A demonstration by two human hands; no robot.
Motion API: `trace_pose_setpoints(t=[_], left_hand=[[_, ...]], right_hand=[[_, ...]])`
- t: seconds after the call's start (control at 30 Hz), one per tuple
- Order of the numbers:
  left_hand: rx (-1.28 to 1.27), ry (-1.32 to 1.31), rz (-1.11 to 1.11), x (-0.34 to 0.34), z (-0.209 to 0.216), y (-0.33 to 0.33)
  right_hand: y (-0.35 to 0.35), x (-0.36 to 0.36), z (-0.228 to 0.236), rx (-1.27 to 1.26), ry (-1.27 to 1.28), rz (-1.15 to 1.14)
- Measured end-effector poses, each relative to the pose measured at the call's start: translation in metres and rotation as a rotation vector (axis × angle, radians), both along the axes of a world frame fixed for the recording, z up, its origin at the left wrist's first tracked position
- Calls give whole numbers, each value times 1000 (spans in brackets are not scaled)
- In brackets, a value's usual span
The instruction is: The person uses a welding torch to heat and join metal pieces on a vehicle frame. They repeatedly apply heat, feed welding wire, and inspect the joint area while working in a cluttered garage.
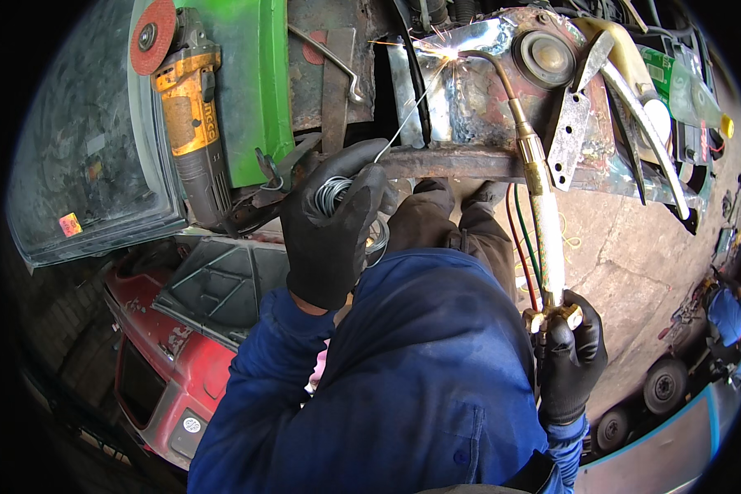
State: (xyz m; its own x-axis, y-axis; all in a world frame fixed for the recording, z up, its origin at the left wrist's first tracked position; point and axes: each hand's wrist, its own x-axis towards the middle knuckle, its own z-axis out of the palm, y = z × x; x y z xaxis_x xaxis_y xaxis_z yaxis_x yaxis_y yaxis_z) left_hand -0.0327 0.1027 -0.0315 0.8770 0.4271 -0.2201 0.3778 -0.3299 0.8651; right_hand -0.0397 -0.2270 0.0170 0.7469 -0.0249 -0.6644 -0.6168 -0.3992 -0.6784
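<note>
In a black glove, my left hand is closed round a coil of thin metal wire. The wire's free end runs up to a bright, sparking spot on the bare metal panel. My right hand, gloved too, grips the valve end of a brass gas welding torch at the lower right. The torch's bent tip reaches that same glowing spot. A red and a green hose hang beside the torch handle.
An angle grinder lies by the windshield and green body panel at left. Locking pliers clamp a perforated plate right of the torch. Nearby sits a green bottle. Behind me stands a red car; wheels lie right.
</note>
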Motion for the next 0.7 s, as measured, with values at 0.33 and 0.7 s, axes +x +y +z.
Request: trace_pose_setpoints(t=[0.33, 0.7], left_hand=[[-147, 54, 109, 4, 5, -4], [-190, 3, 137, 2, 2, -5]], right_hand=[[2, 0, 0, 25, 8, -30], [2, 3, 1, 29, 15, -12]])
